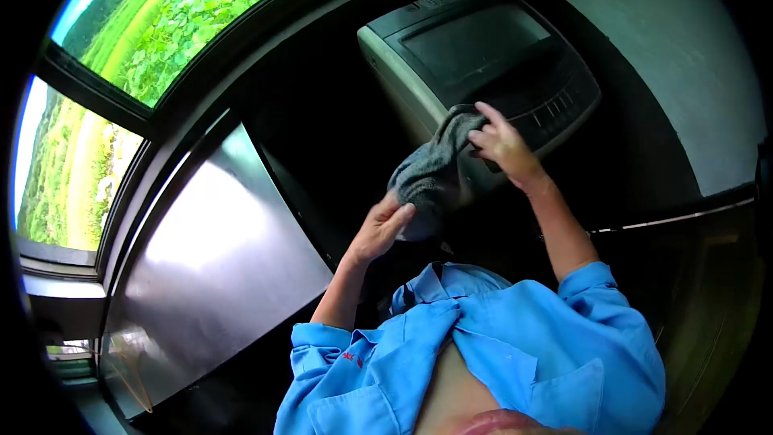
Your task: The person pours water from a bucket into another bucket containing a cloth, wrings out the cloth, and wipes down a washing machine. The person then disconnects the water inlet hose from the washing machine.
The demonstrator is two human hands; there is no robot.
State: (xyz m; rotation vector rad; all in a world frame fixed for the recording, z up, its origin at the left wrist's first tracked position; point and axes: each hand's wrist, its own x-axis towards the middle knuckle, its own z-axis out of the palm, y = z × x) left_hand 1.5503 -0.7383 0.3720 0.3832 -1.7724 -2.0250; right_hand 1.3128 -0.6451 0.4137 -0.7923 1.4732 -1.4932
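Daylight enters through 2 window panes (pixel 193 20); metal panel (pixel 213 250) shows white glare, shadows are deep, edges curve.

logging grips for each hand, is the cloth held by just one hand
No, the cloth runs between the left hand and the right hand, both gripping it.

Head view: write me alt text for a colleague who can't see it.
The left hand and right hand hold a grey cloth between them, in front of a dark-lidded washing machine. The wearer's blue shirt shows below; windows at upper left show greenery.
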